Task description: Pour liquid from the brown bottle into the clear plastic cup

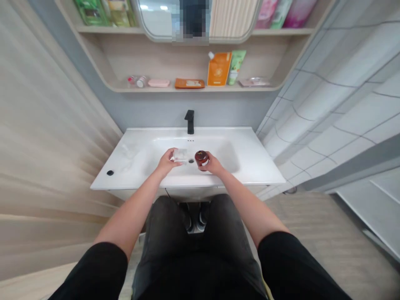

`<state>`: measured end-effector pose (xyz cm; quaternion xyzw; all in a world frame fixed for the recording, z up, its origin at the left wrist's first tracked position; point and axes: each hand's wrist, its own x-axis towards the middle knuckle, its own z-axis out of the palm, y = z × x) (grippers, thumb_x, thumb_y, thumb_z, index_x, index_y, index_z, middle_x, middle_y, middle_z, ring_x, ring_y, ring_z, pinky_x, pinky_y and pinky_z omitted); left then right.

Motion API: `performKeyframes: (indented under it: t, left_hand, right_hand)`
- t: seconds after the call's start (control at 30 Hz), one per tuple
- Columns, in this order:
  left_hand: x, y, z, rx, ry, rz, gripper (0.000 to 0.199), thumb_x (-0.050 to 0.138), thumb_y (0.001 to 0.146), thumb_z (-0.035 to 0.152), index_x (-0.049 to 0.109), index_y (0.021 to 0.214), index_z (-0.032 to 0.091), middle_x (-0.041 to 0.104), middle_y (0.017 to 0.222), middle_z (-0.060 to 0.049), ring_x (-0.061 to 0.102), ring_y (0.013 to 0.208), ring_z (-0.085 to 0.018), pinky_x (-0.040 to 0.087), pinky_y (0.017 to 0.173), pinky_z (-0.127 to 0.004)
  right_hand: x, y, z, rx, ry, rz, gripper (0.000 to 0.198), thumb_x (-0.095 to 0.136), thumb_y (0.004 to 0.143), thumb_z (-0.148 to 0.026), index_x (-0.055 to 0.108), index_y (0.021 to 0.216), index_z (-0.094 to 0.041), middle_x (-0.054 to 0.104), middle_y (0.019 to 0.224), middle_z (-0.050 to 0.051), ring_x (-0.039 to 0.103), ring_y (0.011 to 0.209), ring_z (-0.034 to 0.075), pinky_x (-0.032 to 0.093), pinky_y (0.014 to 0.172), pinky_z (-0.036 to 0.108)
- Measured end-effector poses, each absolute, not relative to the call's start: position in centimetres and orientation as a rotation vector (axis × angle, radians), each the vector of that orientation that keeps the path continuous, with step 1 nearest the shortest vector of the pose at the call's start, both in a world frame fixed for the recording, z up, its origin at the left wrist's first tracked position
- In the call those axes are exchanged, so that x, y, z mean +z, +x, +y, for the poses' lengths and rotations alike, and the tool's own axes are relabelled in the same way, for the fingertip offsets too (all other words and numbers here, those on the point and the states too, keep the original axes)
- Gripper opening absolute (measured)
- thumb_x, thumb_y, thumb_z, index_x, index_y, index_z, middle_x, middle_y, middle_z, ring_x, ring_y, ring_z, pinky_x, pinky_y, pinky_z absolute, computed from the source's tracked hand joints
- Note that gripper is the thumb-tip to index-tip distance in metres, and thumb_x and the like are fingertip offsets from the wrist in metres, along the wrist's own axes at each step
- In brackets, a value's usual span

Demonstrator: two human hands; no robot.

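Observation:
Over the white sink basin (pixel 226 150), both hands are closed around things. My left hand (pixel 165 163) grips a clear, see-through cup-like container (pixel 180 155) by its left side. In my right hand (pixel 214 163) is a reddish-brown jar (pixel 201 156) with a pale label, held by its right side. The two containers are apart, with the drain (pixel 191 161) showing between them. Whether anything is inside either one, I cannot tell. A small black round cap (pixel 110 172) lies on the counter at the left, near some crumpled clear plastic (pixel 125 155).
A black faucet (pixel 190 121) rises behind the basin. Above it, a shelf (pixel 162 90) carries an orange pouch (pixel 219 68), a green tube (pixel 236 67), an orange packet (pixel 189 83) and a pink case (pixel 158 83). A beige curtain (pixel 46 125) hangs at the left; tiled wall (pixel 328 112) stands right.

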<state>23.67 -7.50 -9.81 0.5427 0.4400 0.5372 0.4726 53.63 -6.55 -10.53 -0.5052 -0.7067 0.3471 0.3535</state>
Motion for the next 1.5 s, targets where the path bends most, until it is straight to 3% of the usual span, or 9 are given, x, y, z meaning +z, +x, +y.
performKeyframes:
  t: [0.4, 0.67, 1.5]
  left_hand:
    - [-13.4, 25.0, -6.7, 1.302, 1.344, 1.096, 0.086, 0.105, 0.049, 0.039, 0.06, 0.121, 0.024, 0.068, 0.133, -0.01, 0.065, 0.121, -0.028, 0.053, 0.092, -0.035]
    - [-13.7, 24.7, -6.8, 1.247, 1.414, 1.175, 0.085, 0.103, 0.051, 0.031, 0.065, 0.127, 0.024, 0.069, 0.134, -0.01, 0.065, 0.124, -0.031, 0.051, 0.093, -0.035]
    - [-13.6, 24.5, -6.8, 1.279, 1.514, 1.139, 0.088, 0.104, 0.044, 0.032, 0.071, 0.125, 0.02, 0.073, 0.12, -0.008, 0.07, 0.111, -0.03, 0.055, 0.103, -0.042]
  right_hand:
    - [-11.4, 53.6, -6.5, 0.849, -1.268, -1.99, 0.081, 0.094, 0.065, -0.023, 0.066, 0.141, -0.021, 0.08, 0.13, 0.01, 0.075, 0.114, 0.031, 0.057, 0.105, 0.041]
    - [-11.8, 53.7, -6.3, 0.818, -1.228, -2.041, 0.081, 0.094, 0.065, -0.021, 0.067, 0.142, -0.021, 0.08, 0.131, 0.009, 0.075, 0.116, 0.032, 0.056, 0.107, 0.042]
    - [-11.7, 53.3, -6.7, 0.752, -1.203, -2.12, 0.082, 0.091, 0.065, -0.014, 0.07, 0.144, -0.025, 0.08, 0.135, 0.006, 0.077, 0.119, 0.033, 0.059, 0.108, 0.043]
